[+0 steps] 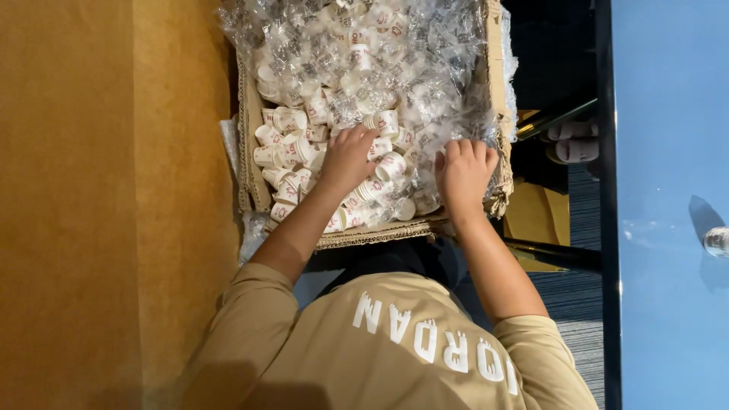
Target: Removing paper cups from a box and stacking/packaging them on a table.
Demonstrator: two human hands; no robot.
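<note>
Your left hand (348,158) reaches into the cardboard box (250,171) and rests on the heap of small white cups (292,148) with red print. Its fingers (363,137) are curled down onto the cups near the middle of the box, and one wrapped cup (386,121) sits just beyond the fingertips. Whether the fingers are actually closed around a cup, I cannot tell, because the back of the hand hides what lies beneath it.

Your right hand (463,173) is at the right side of the box, close to the torn right wall. Its fingers (471,150) bend down into the crinkled clear plastic wrappers (425,68) there, pressing on or pinching the plastic. The grip itself is hidden, so I cannot tell whether anything is held.

The cups fill the box. Those at the near left lie loose and tumbled on their sides, while the far half is covered by a shiny mass of cups sealed in clear plastic. The box stands between a tan panel (91,205) on your left and a dark gap on your right.

Further right, a blue counter (668,152) runs along the edge of view, with a small clear object (717,241) on it.
</note>
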